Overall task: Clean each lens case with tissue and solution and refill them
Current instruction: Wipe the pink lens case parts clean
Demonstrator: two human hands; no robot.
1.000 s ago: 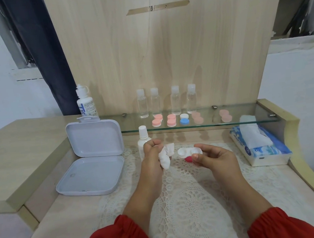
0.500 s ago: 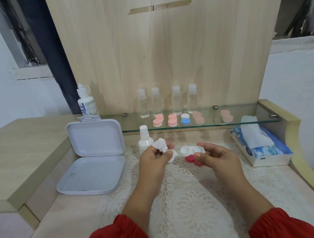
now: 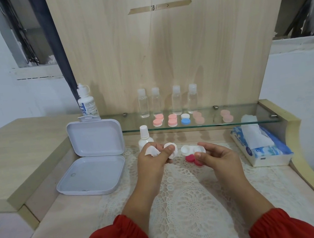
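My right hand [image 3: 218, 156] pinches an open white lens case [image 3: 192, 149] over the lace mat, both wells facing up. Two red caps [image 3: 190, 158] lie on the mat just under it. My left hand [image 3: 153, 161] grips a crumpled white tissue [image 3: 153, 151], one end wrapped over the fingertip close to the case's left well. A small white dropper bottle [image 3: 144, 138] stands behind my left hand. A larger solution bottle [image 3: 87, 105] stands at the back left.
An open white plastic box [image 3: 92, 173] lies at the left. On the glass shelf [image 3: 250, 117] stand several clear bottles [image 3: 176, 101] and several pink lens cases [image 3: 172, 120], plus a blue-and-white one [image 3: 185, 119]. A tissue pack [image 3: 261, 146] sits at the right.
My left hand turned and re-gripped the tissue, lifting it slightly and bringing a wrapped tip toward the case. The right hand kept hold of the case, almost still.
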